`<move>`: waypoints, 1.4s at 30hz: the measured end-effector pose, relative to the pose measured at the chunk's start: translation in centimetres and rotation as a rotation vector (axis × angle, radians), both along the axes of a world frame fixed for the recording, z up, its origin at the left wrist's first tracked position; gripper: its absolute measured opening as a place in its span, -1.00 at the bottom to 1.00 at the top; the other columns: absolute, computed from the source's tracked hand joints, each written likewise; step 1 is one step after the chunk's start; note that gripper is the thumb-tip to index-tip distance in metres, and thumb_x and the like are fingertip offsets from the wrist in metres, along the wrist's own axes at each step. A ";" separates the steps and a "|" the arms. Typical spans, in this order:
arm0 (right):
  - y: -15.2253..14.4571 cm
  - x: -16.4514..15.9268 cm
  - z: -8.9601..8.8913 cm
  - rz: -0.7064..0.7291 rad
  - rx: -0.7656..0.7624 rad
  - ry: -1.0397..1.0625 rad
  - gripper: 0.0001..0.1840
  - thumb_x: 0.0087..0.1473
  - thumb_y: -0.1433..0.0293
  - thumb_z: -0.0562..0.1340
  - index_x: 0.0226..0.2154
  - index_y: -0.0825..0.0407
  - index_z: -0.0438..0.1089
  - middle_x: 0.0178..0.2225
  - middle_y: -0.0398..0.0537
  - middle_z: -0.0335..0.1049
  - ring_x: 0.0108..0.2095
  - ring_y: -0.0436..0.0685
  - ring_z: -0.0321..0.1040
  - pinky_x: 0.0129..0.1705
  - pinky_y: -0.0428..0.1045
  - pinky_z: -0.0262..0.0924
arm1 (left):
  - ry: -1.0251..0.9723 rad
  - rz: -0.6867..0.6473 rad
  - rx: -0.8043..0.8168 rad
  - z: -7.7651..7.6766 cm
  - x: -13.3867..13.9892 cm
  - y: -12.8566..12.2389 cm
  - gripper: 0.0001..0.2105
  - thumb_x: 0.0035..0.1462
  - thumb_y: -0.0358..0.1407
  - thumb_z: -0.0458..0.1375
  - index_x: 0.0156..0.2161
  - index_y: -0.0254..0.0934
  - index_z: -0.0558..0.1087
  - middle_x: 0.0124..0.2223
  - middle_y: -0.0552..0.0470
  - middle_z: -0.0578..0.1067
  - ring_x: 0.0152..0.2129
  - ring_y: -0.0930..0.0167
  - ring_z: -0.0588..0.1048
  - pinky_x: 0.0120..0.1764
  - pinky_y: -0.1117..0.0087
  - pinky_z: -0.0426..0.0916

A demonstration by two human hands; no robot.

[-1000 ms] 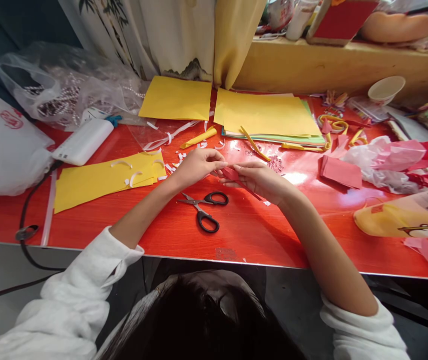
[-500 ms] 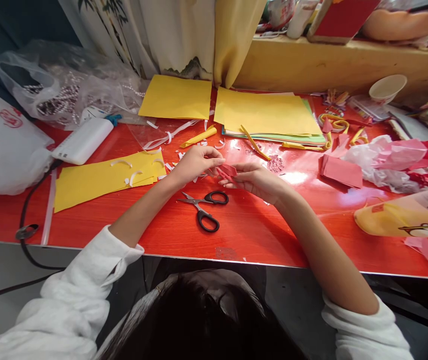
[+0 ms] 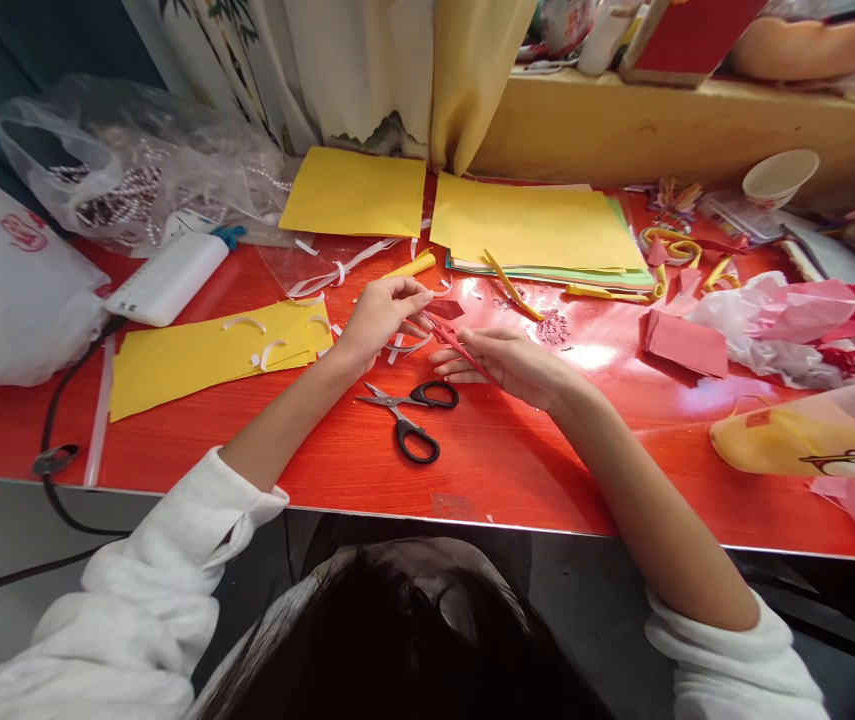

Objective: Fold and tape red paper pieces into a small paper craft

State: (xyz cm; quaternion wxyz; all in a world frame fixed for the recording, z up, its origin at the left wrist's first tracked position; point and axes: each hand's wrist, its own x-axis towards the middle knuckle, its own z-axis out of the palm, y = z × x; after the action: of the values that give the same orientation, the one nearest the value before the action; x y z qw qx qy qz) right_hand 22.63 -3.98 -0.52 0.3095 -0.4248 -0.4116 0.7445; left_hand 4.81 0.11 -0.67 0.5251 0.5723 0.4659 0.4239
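Note:
Over the middle of the table, my left hand (image 3: 380,325) pinches a folded piece of red paper (image 3: 448,330) between thumb and fingertips. One narrow part of the paper slants down to the right, and a pointed flap sticks up behind it. My right hand (image 3: 506,362) is at the paper's right end with its palm turned up and fingers stretched out, the paper lying across it. Whether the right thumb presses on the paper is hard to see. Just below both hands, scissors (image 3: 401,408) with black handles lie on the table, blades slightly apart.
Yellow sheets (image 3: 532,225) top a coloured stack at the back; yellow strips (image 3: 209,355) lie left. Red paper squares (image 3: 686,343) and a drink cup (image 3: 809,430) are on the right. White paper scraps, a white power bank (image 3: 168,278) and plastic bags (image 3: 7,280) surround the work area.
The red paper has turned and now shows a long slanting part and a pointed flap. My left hand has moved slightly up and left; my right fingers have straightened out.

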 end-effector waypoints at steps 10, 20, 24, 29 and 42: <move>0.4 0.1 -1.1 -0.060 0.005 -0.022 -0.84 0.06 0.65 0.12 -0.33 0.17 0.36 -0.29 0.09 0.51 -0.32 0.03 0.50 -0.12 -0.07 0.40 | 0.162 0.017 0.139 0.0 -0.9 0.9 -0.84 -0.02 -0.26 0.21 -0.39 -0.34 0.45 -0.45 0.09 0.45 -0.67 0.63 0.20 -0.58 0.53 0.11; 0.4 0.3 -0.8 -0.006 0.005 -0.041 -0.77 0.08 0.64 0.10 -0.19 0.25 0.36 -0.17 0.19 0.48 -0.22 0.05 0.48 -0.01 -0.06 0.34 | 0.299 -0.106 0.186 -0.8 -0.7 1.2 -0.84 -0.06 -0.27 0.21 -0.43 -0.37 0.50 -0.41 0.00 0.50 -0.45 0.49 0.39 -0.32 0.46 0.24; 0.4 0.3 -0.8 -0.008 0.018 -0.049 -0.78 0.09 0.63 0.10 -0.22 0.24 0.39 -0.16 0.18 0.48 -0.20 0.07 0.48 0.01 -0.04 0.33 | 0.301 -0.091 0.191 -0.8 -0.7 1.2 -0.84 -0.06 -0.27 0.21 -0.44 -0.36 0.50 -0.42 0.02 0.50 -0.44 0.47 0.40 -0.30 0.43 0.25; 0.5 0.2 -0.8 -0.010 0.004 -0.052 -0.78 0.09 0.64 0.10 -0.22 0.24 0.40 -0.15 0.17 0.48 -0.20 0.06 0.48 0.01 -0.05 0.33 | 0.309 -0.085 0.191 -0.9 -0.7 1.3 -0.87 -0.06 -0.30 0.19 -0.44 -0.37 0.50 -0.42 0.00 0.51 -0.44 0.45 0.41 -0.30 0.41 0.25; 0.2 -0.1 -0.4 -0.031 0.013 -0.090 -0.79 0.09 0.65 0.10 -0.27 0.22 0.43 -0.25 0.11 0.52 -0.24 0.04 0.49 -0.02 -0.06 0.36 | 0.381 -0.077 0.211 -1.4 -0.8 1.7 -0.83 -0.06 -0.28 0.19 -0.41 -0.37 0.52 -0.42 0.03 0.52 -0.42 0.46 0.41 -0.28 0.43 0.23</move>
State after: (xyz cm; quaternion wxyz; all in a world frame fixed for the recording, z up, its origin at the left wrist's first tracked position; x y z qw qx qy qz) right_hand 22.49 -3.77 -0.95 0.3049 -0.4624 -0.4232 0.7170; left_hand 4.01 1.77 -2.11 0.3806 0.7111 0.4877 0.3340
